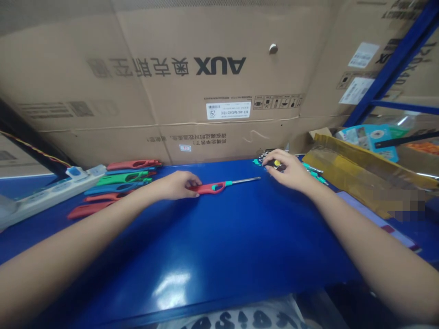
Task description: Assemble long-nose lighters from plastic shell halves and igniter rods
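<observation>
Head view showed the blue desk (212, 242) bare and open from its near edge up to my hands. My left hand (176, 185) pinched the red handle of a long-nosed gas lighter (219, 185) lying flat mid-desk, its metal nozzle pointing right. My right hand (290, 171), well apart, curled around a yellow-capped tool (277, 163) near the far edge, among small teal parts (313, 176). A cardboard box (206, 68) walled off the back. Coloured lighter shells (120, 183) and a power strip (51, 192) crowded the left, and a brown package (360, 176) hemmed the right.
</observation>
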Demonstrator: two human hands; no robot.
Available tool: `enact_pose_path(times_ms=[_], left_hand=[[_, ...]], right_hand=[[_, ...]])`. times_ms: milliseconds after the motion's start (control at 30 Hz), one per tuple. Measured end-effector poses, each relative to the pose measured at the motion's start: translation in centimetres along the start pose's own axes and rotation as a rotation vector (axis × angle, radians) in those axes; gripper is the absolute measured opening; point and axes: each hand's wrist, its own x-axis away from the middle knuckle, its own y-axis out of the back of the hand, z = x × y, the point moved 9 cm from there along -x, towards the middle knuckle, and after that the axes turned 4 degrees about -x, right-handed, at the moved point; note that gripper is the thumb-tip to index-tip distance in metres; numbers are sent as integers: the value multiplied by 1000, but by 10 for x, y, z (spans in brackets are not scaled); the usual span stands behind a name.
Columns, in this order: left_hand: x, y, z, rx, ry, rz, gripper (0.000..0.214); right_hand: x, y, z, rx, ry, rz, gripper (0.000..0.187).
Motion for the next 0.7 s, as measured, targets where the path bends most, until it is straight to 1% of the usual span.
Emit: enact_pose_path(times_ms=[133, 233, 333, 467, 567, 700], left_hand=[[-14, 5, -4, -152, -56, -55, 36], [-26, 10, 3, -200, -49, -57, 35], [-40, 18, 15, -224, -36, -64, 36], [-55, 25, 29, -249, -27, -85, 37], [-63, 26, 32, -260, -42, -112, 37], [-69, 25, 31, -270, -66, -162, 34]], right_hand=[[3, -14, -5, -11, 66, 125, 13], [6, -22, -10, 43, 56, 185, 17], [9, -26, -23, 124, -23, 210, 20], [17, -35, -45, 226, -174, 346, 24], [22, -40, -48, 241, -194, 427, 28], [24, -42, -47, 259, -219, 479, 32]])
